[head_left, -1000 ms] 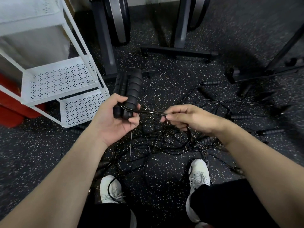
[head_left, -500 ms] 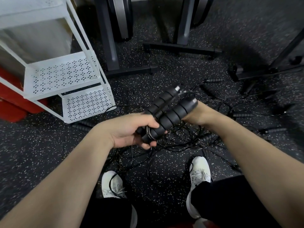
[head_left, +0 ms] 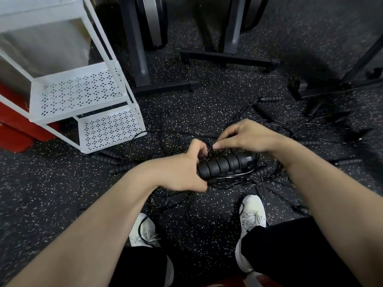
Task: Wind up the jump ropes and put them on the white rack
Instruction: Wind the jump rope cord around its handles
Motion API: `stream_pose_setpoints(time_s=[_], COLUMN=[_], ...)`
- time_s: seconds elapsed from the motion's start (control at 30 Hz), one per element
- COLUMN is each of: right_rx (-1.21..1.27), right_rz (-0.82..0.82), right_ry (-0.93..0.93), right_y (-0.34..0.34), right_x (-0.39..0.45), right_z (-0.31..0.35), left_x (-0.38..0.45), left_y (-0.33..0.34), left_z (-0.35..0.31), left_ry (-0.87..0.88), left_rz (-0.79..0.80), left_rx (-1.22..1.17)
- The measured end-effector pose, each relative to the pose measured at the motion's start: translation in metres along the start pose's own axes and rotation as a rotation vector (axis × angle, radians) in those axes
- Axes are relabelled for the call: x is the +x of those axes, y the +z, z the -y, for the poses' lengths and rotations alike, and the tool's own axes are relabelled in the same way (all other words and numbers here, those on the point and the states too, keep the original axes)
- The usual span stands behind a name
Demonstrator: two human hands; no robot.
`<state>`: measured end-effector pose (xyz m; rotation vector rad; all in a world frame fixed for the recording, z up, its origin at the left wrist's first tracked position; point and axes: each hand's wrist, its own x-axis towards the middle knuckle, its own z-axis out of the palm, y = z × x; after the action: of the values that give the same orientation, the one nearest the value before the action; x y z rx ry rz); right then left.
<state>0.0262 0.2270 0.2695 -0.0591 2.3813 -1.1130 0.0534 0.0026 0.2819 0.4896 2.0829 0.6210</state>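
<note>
My left hand (head_left: 182,172) grips the near ends of a pair of black ribbed jump-rope handles (head_left: 226,163), which lie roughly level and point right. My right hand (head_left: 246,135) hovers just above them, thumb and fingers pinching the thin black cord (head_left: 210,151) close to the handles. Below both hands a tangle of black ropes (head_left: 238,183) spreads over the speckled floor. The white rack (head_left: 83,96) with perforated shelves stands at the left; no rope shows on its visible shelves.
Loose black handles (head_left: 112,160) lie by the rack's foot, and more (head_left: 269,98) at the far right. Black machine bases (head_left: 226,59) and legs cross the back. A red object (head_left: 12,125) sits behind the rack. My white shoes (head_left: 252,214) stand among the cords.
The handles have swung from upright beside the rack down to level and lower. My right hand came over the top of them and now pinches the cord.
</note>
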Motion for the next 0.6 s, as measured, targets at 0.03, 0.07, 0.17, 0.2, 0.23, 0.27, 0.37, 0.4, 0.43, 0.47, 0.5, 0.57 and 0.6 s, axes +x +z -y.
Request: stream_pose_setpoints(time_s=[0.03, 0.07, 0.17, 0.2, 0.23, 0.27, 0.37, 0.4, 0.43, 0.47, 0.5, 0.57, 0.6], right_rx=[0.005, 0.001, -0.015, -0.028, -0.036, -0.04, -0.133, -0.193, -0.244, -0.274, -0.278, -0.253, -0.234], right_rz=[-0.035, -0.068, -0.115, -0.134, -0.15, -0.16, -0.169, -0.167, -0.168, -0.177, -0.19, -0.21, -0.212], right_ry=[0.006, 0.001, -0.061, -0.081, -0.091, -0.089, -0.103, -0.115, -0.129, -0.141, -0.146, -0.159, -0.166], right_y=[0.001, 0.003, 0.014, 0.018, 0.022, 0.026, 0.039, 0.043, 0.047, 0.05, 0.053, 0.059, 0.061], right_x=[0.0, 0.001, -0.001, 0.0, 0.0, -0.001, -0.007, -0.01, -0.013, -0.016, -0.018, -0.02, -0.02], right_z=[0.001, 0.001, 0.012, 0.015, 0.019, 0.022, 0.037, 0.042, 0.047, 0.051, 0.054, 0.057, 0.057], left_x=[0.002, 0.004, 0.007, 0.008, 0.009, 0.011, 0.017, 0.02, 0.022, 0.022, 0.022, 0.02, 0.019], left_y=[0.001, 0.002, 0.007, 0.008, 0.008, 0.009, 0.009, 0.01, 0.009, 0.009, 0.007, 0.004, 0.002], left_z=[0.001, 0.002, 0.002, 0.001, 0.0, 0.0, 0.005, 0.009, 0.012, 0.013, 0.015, 0.017, 0.019], left_ry=[-0.028, -0.054, -0.123, -0.146, -0.168, -0.193, -0.272, -0.284, -0.287, -0.284, -0.276, -0.257, -0.255], left_rz=[-0.044, -0.075, -0.12, -0.13, -0.137, -0.139, -0.128, -0.133, -0.146, -0.157, -0.167, -0.181, -0.194], left_rx=[0.027, 0.053, 0.121, 0.138, 0.149, 0.152, 0.041, -0.034, -0.131, -0.236, -0.332, -0.487, -0.57])
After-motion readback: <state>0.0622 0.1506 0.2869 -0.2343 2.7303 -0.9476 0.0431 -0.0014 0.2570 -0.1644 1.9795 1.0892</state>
